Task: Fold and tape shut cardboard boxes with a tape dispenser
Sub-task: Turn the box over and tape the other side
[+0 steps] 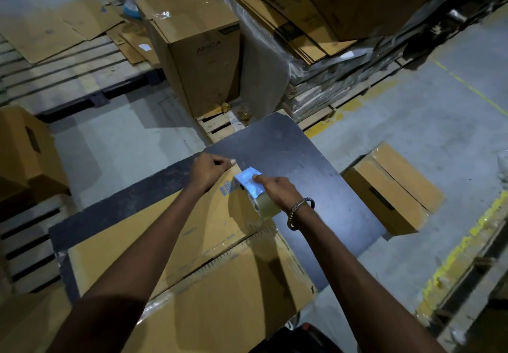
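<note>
2 hands are at the far end of the box [176,245], which lies long and flat-topped on a dark surface [297,155]. The step in hand looks like the end of a tape run along the top seam — the dispenser [251,185] sits right at the far edge of the box. The right hand [277,190] grips it, fingers curled round the handle and 1 finger laid forward on the pale blue plate. The left hand [210,170] presses on the far corner of the box, fingers curled over the edge with the thumb pointing across, holding the flaps [228,278] down.

A glossy strip of clear tape appears to run along the seam back toward the person, though dim light makes its full length hard to tell. By my reading, the next move calls for carrying the tape over the far edge and down the end wall, then tilting the dispenser so its blade cuts — while the left hand keeps the flap flat.

Materials: the box is plain brown corrugated board, matte, with a printed barcode [228,187] near the far end. The tape roll [265,207] is a translucent tan ring. The surface is smooth, dark and scuffed, with a rounded corner.
</note>
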A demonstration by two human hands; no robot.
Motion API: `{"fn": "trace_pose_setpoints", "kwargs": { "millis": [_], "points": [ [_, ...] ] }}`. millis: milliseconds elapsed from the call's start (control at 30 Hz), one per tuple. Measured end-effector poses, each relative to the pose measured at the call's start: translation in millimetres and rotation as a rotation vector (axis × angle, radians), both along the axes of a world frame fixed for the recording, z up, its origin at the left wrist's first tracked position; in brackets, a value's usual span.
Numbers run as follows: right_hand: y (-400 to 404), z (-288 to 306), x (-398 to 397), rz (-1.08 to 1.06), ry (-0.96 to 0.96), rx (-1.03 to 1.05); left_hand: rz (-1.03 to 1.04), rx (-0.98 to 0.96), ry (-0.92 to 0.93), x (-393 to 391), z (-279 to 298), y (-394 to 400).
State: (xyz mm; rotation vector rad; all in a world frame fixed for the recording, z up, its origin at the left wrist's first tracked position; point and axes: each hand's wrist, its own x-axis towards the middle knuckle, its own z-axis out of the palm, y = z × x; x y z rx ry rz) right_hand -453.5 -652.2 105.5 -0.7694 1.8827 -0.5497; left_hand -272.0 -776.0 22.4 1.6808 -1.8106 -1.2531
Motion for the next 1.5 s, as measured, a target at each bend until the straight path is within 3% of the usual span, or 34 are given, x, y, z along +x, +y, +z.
{"fn": "trace_pose_setpoints", "kwargs": {
  "millis": [233,467,667,767,867,1133,1300,1500],
  "points": [
    [29,23,2,0.180,0.143,-0.035,0.013,-0.111,-0.157,-4,4,9],
    [80,16,-14,0.128,0.164,0.090,-0.025,-0.175,-0.329,-21,22,18],
    [72,10,-6,0.124,0.187,0.099,-0.179,-0.468,-0.332,-47,23,56],
    [71,11,-9,0.126,0.178,0.103,-0.316,-0.349,-0.516,-54,2,63],
    [75,11,-11,0.121,0.142,0.102,-0.428,-0.398,-0.712,-49,-16,61],
    [167,10,-20,0.101,0.120,0.118,-0.423,-0.425,-0.751,-52,-19,60],
    [155,9,-19,0.143,0.134,0.125,-0.369,-0.368,-0.769,-66,-6,77],
    [157,5,-29,0.122,0.103,0.116,-0.514,-0.405,-0.773,-104,-10,125]
  ]
}}
